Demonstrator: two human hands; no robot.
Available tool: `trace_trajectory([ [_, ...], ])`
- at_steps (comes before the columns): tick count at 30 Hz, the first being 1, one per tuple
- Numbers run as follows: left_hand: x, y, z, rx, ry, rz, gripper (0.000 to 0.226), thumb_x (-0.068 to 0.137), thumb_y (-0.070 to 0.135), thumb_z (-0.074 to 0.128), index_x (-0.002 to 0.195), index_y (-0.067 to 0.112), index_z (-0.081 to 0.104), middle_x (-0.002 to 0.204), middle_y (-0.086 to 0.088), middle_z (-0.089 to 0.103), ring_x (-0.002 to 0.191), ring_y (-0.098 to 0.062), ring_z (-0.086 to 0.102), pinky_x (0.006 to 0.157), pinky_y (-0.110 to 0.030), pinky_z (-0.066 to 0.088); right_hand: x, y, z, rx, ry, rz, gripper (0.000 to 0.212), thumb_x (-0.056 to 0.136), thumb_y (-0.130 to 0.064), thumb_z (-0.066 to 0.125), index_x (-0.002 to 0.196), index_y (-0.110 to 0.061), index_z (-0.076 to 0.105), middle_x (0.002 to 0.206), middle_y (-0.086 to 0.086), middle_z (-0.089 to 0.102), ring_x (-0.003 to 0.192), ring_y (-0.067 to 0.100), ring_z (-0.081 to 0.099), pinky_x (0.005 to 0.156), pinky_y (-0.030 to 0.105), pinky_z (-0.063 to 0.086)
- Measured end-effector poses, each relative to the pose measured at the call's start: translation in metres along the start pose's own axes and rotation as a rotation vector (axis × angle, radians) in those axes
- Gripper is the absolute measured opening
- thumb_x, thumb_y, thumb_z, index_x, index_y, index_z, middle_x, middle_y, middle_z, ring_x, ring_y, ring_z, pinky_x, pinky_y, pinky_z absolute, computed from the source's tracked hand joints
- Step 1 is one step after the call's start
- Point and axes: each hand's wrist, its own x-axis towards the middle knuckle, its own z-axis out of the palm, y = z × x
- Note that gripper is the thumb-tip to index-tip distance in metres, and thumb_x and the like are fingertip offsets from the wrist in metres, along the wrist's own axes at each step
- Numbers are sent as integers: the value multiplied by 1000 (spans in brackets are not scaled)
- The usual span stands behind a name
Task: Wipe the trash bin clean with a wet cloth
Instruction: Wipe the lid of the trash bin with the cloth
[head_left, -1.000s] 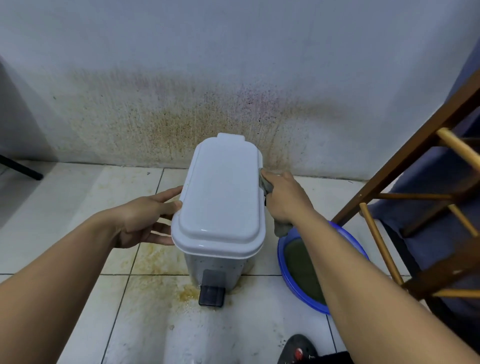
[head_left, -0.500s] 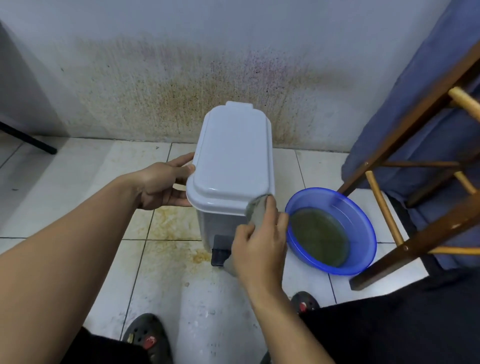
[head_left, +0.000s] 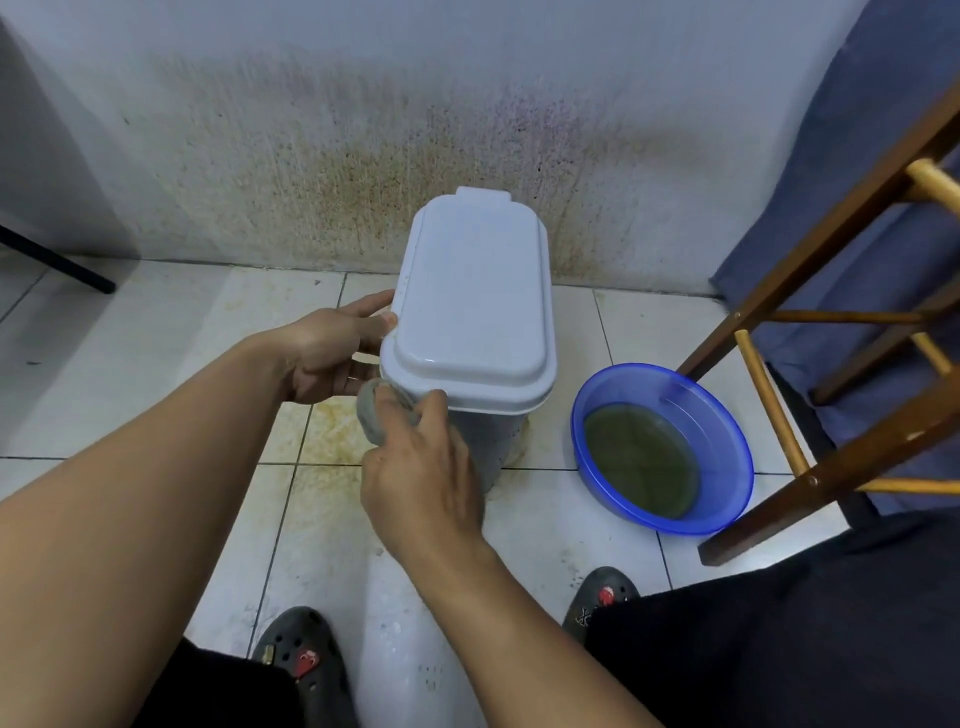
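Your bin (head_left: 488, 441) is small and pale white. It stands on the floor (head_left: 156, 364) by the wall (head_left: 260, 130), and its lid (head_left: 470, 301) is shut. Your left hand (head_left: 327, 353) holds its left side. The cloth (head_left: 370, 415) is grey and bunched up. Your right hand (head_left: 421, 483) presses it on the bin's front corner, just under the lid.

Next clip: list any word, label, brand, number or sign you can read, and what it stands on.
No readable text anywhere.
The trash bin, the grey cloth and the blue basin carry no visible print.
The small red charms on the dark sandals may bear marks, too small and blurred to read.
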Motion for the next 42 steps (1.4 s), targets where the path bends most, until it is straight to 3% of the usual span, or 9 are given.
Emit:
trace_trajectory([
  [5, 1, 0, 0, 2, -7, -6, 41, 109, 33, 52, 148, 46, 52, 109, -4, 75, 83, -23, 71, 76, -39, 66, -21, 38, -1, -69, 94, 28, 60, 82, -17, 60, 140, -28, 52, 104, 6, 46, 70, 27, 53, 48, 30, 35],
  [11, 0, 0, 2, -15, -1, -13, 41, 109, 33, 51, 148, 47, 51, 101, -2, 75, 75, -20, 71, 68, -34, 63, -29, 69, -13, -82, 211, 57, 59, 81, -25, 38, 136, -26, 59, 98, 5, 46, 64, 26, 50, 47, 31, 41],
  [15, -1, 1, 2, -24, 4, -16, 41, 109, 32, 51, 148, 46, 52, 98, -1, 74, 74, -19, 70, 66, -33, 63, -31, 85, -15, -67, 268, 62, 58, 81, -22, 40, 134, -26, 62, 95, 3, 44, 63, 22, 43, 44, 32, 40],
  [25, 1, 0, 2, -22, -3, -7, 40, 110, 28, 51, 145, 46, 54, 92, 2, 76, 70, -16, 71, 65, -32, 64, -28, 112, -11, 50, 457, 149, 55, 78, -7, 54, 129, -20, 67, 96, 2, 46, 66, 23, 48, 45, 37, 47],
  [29, 1, 0, 3, -20, -4, -6, 38, 110, 29, 49, 143, 46, 55, 86, 4, 75, 70, -16, 71, 66, -33, 64, -22, 116, -12, 45, 492, 184, 54, 78, -8, 54, 128, -20, 68, 96, 1, 47, 62, 23, 46, 45, 33, 42],
  [40, -1, 1, 2, -30, -12, -14, 42, 109, 28, 52, 146, 47, 52, 100, -1, 76, 73, -17, 71, 66, -33, 64, -25, 116, -12, 60, 468, 225, 53, 81, -8, 58, 132, -21, 65, 97, -3, 43, 63, 17, 42, 50, 30, 39],
  [42, -1, 1, 3, -31, -9, -13, 41, 109, 29, 52, 146, 47, 52, 99, -1, 76, 73, -17, 71, 66, -33, 64, -24, 117, -15, 92, 486, 240, 53, 81, -7, 59, 131, -22, 66, 97, -2, 45, 66, 14, 42, 52, 32, 44],
])
